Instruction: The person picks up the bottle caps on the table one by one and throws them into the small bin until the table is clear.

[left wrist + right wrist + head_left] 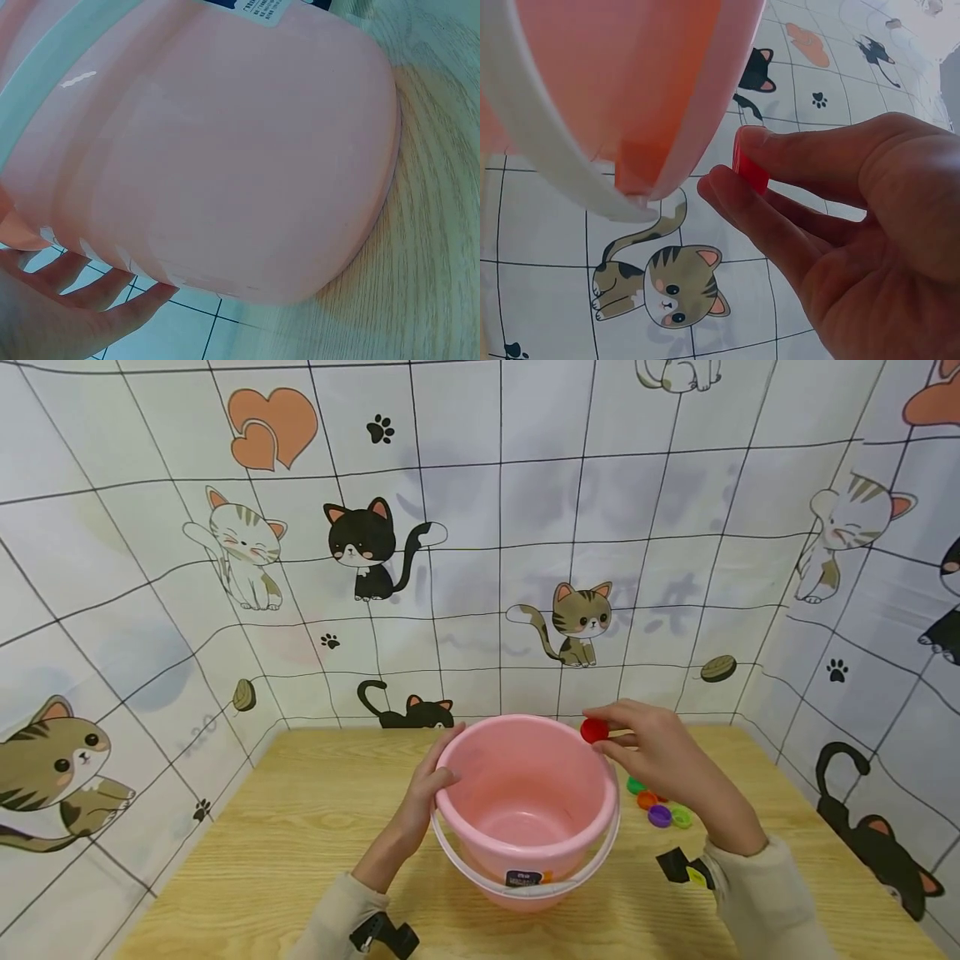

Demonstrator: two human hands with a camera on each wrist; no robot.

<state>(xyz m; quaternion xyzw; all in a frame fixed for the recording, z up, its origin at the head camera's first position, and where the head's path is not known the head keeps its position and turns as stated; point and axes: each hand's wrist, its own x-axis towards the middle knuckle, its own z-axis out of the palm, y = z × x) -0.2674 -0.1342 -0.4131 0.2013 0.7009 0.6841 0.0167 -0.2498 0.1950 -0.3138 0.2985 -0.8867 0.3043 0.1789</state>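
A pink bucket [517,852] with a white handle [551,888] stands on the table, its mouth tipped toward me in the head view. My left hand [422,793] grips its left rim, thumb over the edge and fingers along the outside wall. In the left wrist view those fingers [112,296] lie against the pink side. My right hand [660,752] pinches a red bottle cap [595,730] between thumb and fingertips, right by the bucket's upper right rim. The right wrist view shows the red cap [751,161] edge-on, outside the rim.
Several loose caps, among them a purple one [660,816] and a light green one [681,816], lie on the wooden table [300,827] right of the bucket, partly behind my right hand. A cat-patterned sheet [465,568] rises at the back and both sides.
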